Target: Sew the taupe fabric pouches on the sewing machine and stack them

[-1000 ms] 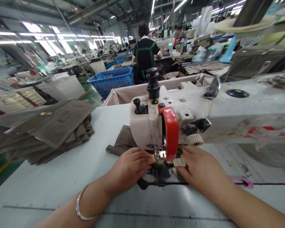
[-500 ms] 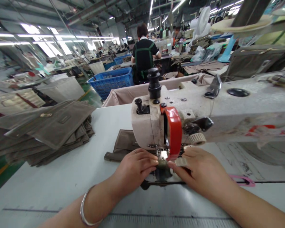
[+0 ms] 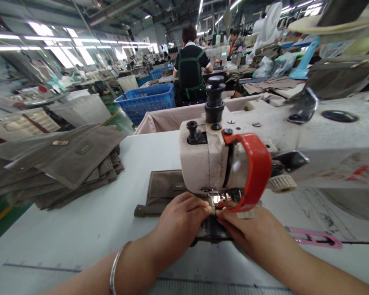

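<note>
A white sewing machine (image 3: 195, 162) with a curved red guard (image 3: 260, 172) stands over the fabric. Beneath its head lies a grey-brown fabric piece (image 3: 161, 186) bearing a small label, with a folded strip along its near edge. My left hand (image 3: 183, 219) is closed, its thumb and fingers pinching that near edge just in front of the lit needle area. From the other side, my right hand (image 3: 255, 227) pinches the same edge, fingertips almost meeting the left ones. The red guard covers some of the right fingers. What lies between the fingertips shows only as a narrow greenish bit.
A pile of similar grey-brown pieces (image 3: 70, 164) lies left on the white table (image 3: 80, 241). A pink-handled tool (image 3: 316, 237) rests right of my right hand. Beyond the table are a cloth-lined bin (image 3: 172, 116), a blue crate (image 3: 147, 102) and a seated person (image 3: 190, 67).
My fingertips have come closer together at the fabric edge. The view has shifted, so the machine looks larger and further right, and more of the fabric piece with its label shows.
</note>
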Demonstrator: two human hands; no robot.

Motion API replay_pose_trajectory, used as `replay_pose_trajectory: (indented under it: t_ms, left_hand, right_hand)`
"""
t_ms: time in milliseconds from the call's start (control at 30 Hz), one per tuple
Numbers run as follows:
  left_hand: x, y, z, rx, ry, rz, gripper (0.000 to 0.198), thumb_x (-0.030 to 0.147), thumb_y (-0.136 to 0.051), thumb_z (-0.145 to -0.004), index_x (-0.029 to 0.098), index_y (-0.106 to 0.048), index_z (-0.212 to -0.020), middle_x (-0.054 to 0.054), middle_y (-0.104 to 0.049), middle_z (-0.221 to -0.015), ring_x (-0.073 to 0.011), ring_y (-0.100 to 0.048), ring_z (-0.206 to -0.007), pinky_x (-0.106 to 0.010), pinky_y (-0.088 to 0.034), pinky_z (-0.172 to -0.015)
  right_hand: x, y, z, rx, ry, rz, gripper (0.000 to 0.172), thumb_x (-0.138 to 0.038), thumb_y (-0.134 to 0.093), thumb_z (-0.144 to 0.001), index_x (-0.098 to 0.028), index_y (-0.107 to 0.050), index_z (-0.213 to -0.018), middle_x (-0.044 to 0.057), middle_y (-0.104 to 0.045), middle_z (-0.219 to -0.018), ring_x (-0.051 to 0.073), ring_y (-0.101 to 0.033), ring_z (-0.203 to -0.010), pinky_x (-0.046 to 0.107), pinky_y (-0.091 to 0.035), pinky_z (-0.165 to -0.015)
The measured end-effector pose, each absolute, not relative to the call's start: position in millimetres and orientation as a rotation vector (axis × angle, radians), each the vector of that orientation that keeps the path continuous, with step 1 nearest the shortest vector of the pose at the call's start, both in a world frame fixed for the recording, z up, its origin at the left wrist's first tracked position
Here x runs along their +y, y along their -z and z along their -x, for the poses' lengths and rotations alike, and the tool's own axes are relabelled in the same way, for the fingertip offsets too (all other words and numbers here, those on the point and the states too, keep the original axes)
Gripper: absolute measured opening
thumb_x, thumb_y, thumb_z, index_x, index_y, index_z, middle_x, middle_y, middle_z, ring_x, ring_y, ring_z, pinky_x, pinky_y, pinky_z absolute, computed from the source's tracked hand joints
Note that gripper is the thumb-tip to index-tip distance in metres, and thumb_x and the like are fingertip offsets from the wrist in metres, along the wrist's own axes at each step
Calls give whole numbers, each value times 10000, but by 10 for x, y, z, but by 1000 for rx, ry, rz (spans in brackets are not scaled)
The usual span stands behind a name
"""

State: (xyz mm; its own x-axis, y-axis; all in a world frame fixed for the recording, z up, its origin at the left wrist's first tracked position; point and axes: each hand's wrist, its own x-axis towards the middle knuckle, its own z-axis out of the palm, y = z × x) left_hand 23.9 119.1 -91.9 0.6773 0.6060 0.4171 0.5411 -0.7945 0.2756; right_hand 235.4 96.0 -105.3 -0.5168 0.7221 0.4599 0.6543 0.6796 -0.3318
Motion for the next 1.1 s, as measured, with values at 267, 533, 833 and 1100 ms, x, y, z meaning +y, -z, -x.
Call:
replay_pose_trajectory:
  t_ms: [267, 533, 833, 1100]
  left_hand:
    - [1340, 942, -287, 1018, -846, -2693, 157, 138, -524, -915, 188, -671, -888, -25, -721, -918, -169, -663, -870, -326, -525, -868]
    - [1366, 954, -289, 1082, -800, -2637, 132, 127, -571, -881, 202, -678, -865, -14, -716, -925, -177, -652, -889, -342, -517, -878]
    - [1355, 949, -305, 1084, -853, -2662, 140, 127, -571, -878, 195, -689, -847, -25, -715, -899, -186, -654, -885, -341, -529, -857]
    - [1368, 977, -281, 1106, -818, -2662, 138, 145, -590, -871, 215, -704, -902, -29, -716, -946, -201, -650, -920, -369, -534, -866]
  right_hand:
    - [1086, 1157, -2398, -2389, -144, 1139, 208, -125, -488, -900, -188, -667, -983, 95, -676, -949, 234, -622, -889, 406, -527, -792]
    - [1095, 1167, -2379, -2370, -179, 1196, 212, -136, -474, -914, -185, -679, -929, 91, -670, -912, 242, -617, -864, 390, -515, -754]
    - [1099, 1151, -2353, -2360, -165, 1218, 206, -153, -476, -916, -182, -681, -907, 92, -669, -869, 240, -618, -835, 382, -512, -736]
    - [1104, 1162, -2353, -2343, -219, 1238, 203, -158, -483, -915, -181, -683, -943, 98, -664, -912, 238, -603, -871, 390, -505, -770]
